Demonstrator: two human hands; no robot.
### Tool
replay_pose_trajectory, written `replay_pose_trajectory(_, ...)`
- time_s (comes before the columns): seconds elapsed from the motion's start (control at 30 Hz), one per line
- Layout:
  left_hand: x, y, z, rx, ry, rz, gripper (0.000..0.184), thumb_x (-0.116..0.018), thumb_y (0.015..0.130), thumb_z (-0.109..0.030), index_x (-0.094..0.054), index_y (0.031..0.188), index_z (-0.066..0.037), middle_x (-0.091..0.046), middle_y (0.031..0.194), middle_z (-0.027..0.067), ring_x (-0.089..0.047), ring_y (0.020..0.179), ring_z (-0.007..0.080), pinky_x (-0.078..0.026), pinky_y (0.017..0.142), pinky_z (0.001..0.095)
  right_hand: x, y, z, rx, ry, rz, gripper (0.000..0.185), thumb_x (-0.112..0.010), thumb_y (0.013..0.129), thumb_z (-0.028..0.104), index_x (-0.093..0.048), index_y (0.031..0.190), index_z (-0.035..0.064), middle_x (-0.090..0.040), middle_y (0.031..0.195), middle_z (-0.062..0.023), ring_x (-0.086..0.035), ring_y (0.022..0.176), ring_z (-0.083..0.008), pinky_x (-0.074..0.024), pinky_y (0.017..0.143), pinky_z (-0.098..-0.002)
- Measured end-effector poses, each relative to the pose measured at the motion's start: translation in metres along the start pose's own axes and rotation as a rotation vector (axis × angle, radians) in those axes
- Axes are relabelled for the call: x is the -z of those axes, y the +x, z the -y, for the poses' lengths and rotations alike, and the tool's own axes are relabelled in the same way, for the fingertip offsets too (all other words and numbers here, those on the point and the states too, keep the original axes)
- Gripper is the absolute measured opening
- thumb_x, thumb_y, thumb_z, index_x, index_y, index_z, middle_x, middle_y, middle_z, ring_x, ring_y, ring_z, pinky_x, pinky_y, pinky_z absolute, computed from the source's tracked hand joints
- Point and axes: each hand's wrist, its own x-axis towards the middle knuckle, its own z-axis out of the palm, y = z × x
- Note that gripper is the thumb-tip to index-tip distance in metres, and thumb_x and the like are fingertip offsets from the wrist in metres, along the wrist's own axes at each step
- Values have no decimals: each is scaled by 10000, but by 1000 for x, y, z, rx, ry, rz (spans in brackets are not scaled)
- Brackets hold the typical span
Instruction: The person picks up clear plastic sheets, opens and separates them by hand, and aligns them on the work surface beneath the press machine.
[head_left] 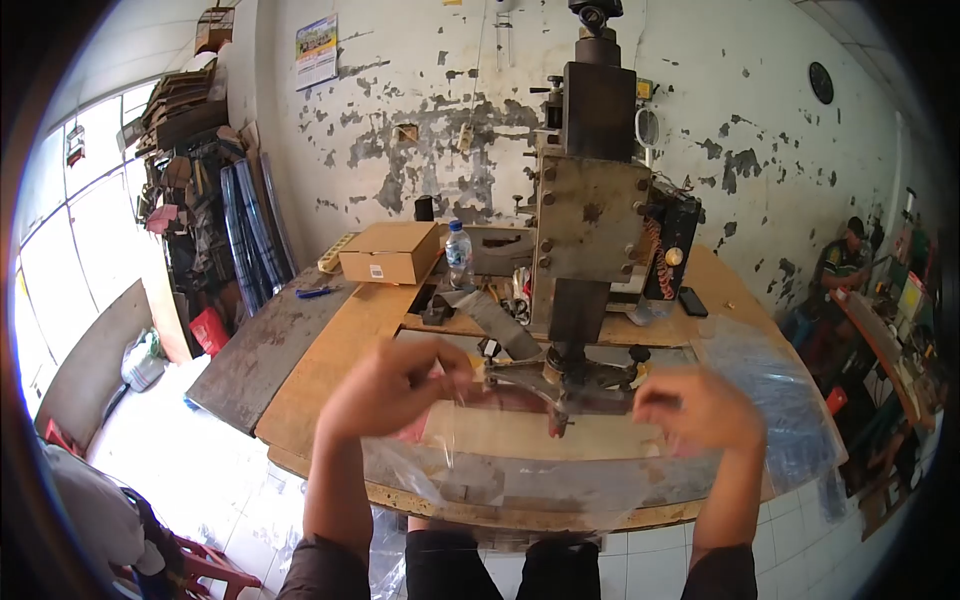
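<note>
A clear plastic sheet [570, 490] hangs between my two hands, in front of the press and over the table's front edge. My left hand [405, 385] pinches its left upper part, fingers bent together. At its right upper part my right hand [695, 405] is closed on it, slightly blurred. Behind the sheet stands the tall metal press [590, 220], its lower head with arms [565, 375] just above the work surface. A pale board [500, 430] lies under the head, seen through the plastic.
On the table [330, 360] are a cardboard box [390, 252], a water bottle [458, 255], a phone [692, 301] and more clear plastic [785, 400] at the right. One person [850, 255] sits far right; another [95, 515] is at lower left.
</note>
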Motion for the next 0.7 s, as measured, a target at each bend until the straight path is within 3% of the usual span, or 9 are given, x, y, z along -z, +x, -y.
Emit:
replay_pose_trajectory(0.07,16,27,-11,33,-17,-74,67,-755,966,-75,-767,1032,-75,-725,776,-28,-415,554,27,-343,520,247,24,4,20,4,-77,-146,133,-778,896,112,-710,968,24,-733,913,-98,-700,902,-302,-539,815,-374)
replay_pose_trajectory(0.13,25,49,-19,16,79,-92,65,-756,974,-93,-768,1024,-53,-717,747,-23,-392,553,32,-333,517,258,37,8,32,35,-128,-541,120,-777,890,95,-690,932,23,-704,852,-96,-673,828,-291,-516,776,-381)
replay_pose_trajectory(0.17,27,58,-16,-40,116,-183,78,-758,978,-104,-767,1029,-47,-710,733,-24,-385,552,34,-328,518,261,40,9,37,36,-134,-543,120,-777,890,95,-690,932,23,-704,852,-96,-673,828,-291,-516,776,-381)
replay_pose_trajectory(0.23,26,65,-16,-70,105,-294,97,-767,979,-124,-757,992,-29,-682,700,-28,-390,559,32,-319,525,259,41,11,42,202,-402,-874,131,-789,874,86,-677,897,23,-685,819,-86,-642,793,-269,-494,756,-376)
replay_pose_trajectory(0.37,20,60,-13,53,-41,-331,154,-827,928,-146,-740,914,-20,-640,678,-40,-402,564,28,-310,528,251,25,14,31,222,-362,-997,161,-814,846,80,-668,874,17,-669,797,-79,-628,754,-261,-482,757,-371)
replay_pose_trajectory(0.43,29,54,1,-33,-19,-76,211,-887,868,-157,-723,839,-27,-600,654,-53,-422,574,17,-305,530,240,22,15,20,290,-368,-961,197,-843,833,93,-672,878,7,-665,794,-76,-620,708,-223,-468,724,-332)
replay_pose_trajectory(0.53,35,59,17,6,-136,52,231,-927,818,-152,-726,802,-41,-578,639,-61,-435,572,14,-300,529,235,20,23,12,290,-174,-951,200,-851,848,102,-686,903,3,-657,800,-64,-584,669,-161,-437,685,-284)
replay_pose_trajectory(0.6,34,60,22,73,-148,106,208,-886,864,-151,-732,784,-38,-591,634,-50,-452,567,18,-305,521,240,21,26,5,267,-171,-923,202,-855,854,110,-695,916,3,-649,803,-52,-559,668,-135,-421,673,-267)
replay_pose_trajectory(0.7,43,69,38,-113,-250,257,289,-786,971,-232,-747,782,-17,-652,638,-4,-506,558,44,-350,511,253,25,32,-4,278,-100,-903,204,-856,864,118,-706,942,4,-630,802,-26,-513,663,-95,-399,659,-243)
